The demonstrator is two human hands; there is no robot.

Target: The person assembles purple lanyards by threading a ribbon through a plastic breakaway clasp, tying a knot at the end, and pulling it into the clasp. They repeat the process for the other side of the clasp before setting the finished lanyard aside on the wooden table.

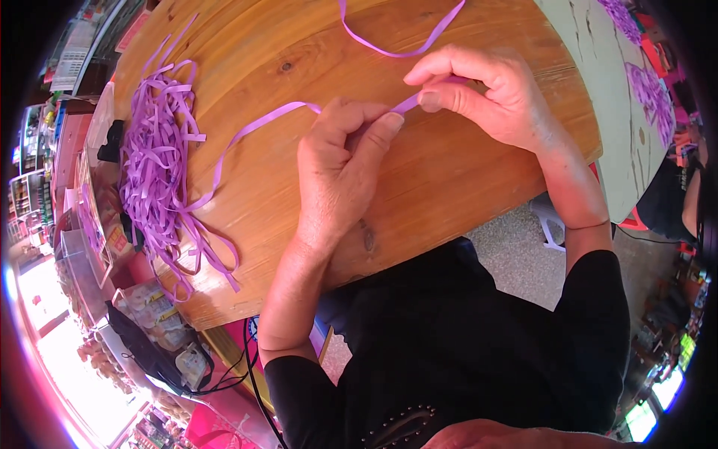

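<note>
A narrow purple ribbon (262, 122) rises from the pile at the left and runs into my left hand (345, 161). The thumb and curled fingers of that hand pinch it over the middle of the table. From there a short taut stretch crosses to my right hand (486, 97), where it passes between the thumb and the bent fingers. The index finger of the right hand arches above the ribbon; part of the grip is hidden behind the thumb. A heap of loose purple ribbons (157, 150) lies tangled along the table's left edge, some ends trailing toward me.
The round wooden table (449, 194) has its near edge just before my body. A loop of purple ribbon (404, 55) hangs at the far side. To the right stands a pale table (621, 112) bearing more purple ribbons (649, 97). Dark cables (247, 367) hang at the lower left.
</note>
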